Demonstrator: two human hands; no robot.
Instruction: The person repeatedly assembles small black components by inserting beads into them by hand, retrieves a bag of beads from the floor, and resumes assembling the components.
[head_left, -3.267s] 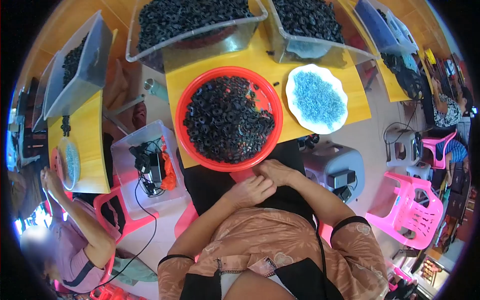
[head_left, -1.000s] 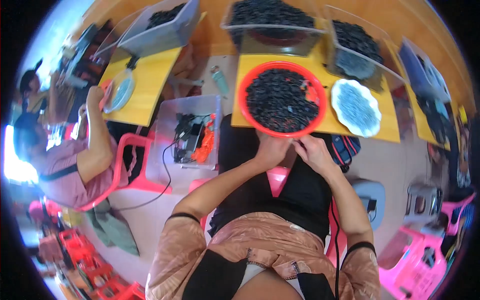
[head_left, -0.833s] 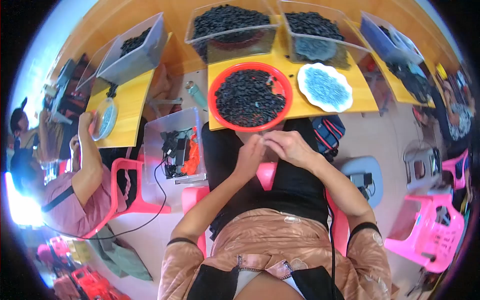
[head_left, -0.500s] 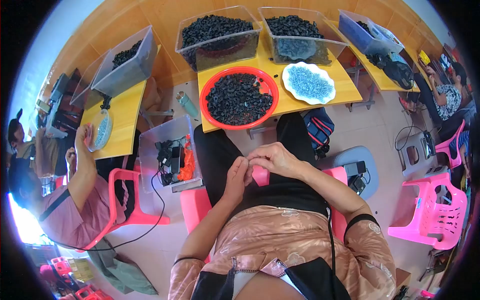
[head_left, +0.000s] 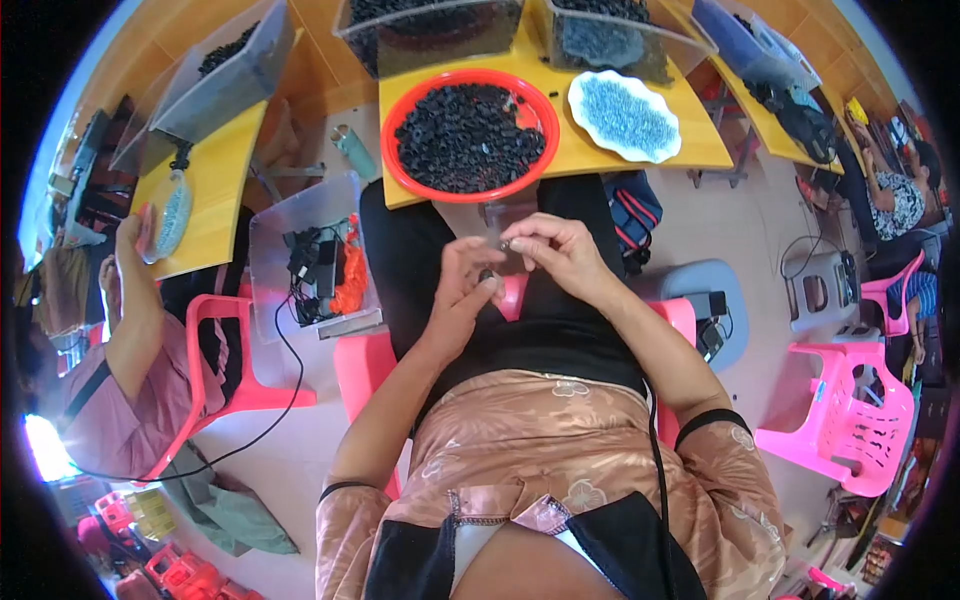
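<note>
Above lap (head_left: 540,345), right hand (head_left: 563,252) pinching tiny piece (head_left: 507,244), left hand (head_left: 461,292) loosely gripping dark piece (head_left: 487,275), chair label (head_left: 817,388) unreadable

Red basin (head_left: 390,140) and white plate (head_left: 662,153) leave a narrow gap.

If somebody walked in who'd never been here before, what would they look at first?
Probably the round red tray heaped with black pieces, on the yellow table. To the picture's right of it, the wavy white plate of pale blue bits would stand out too. Below the tray, the left hand and right hand are close together, with something tiny at the right hand's fingertips.
</note>
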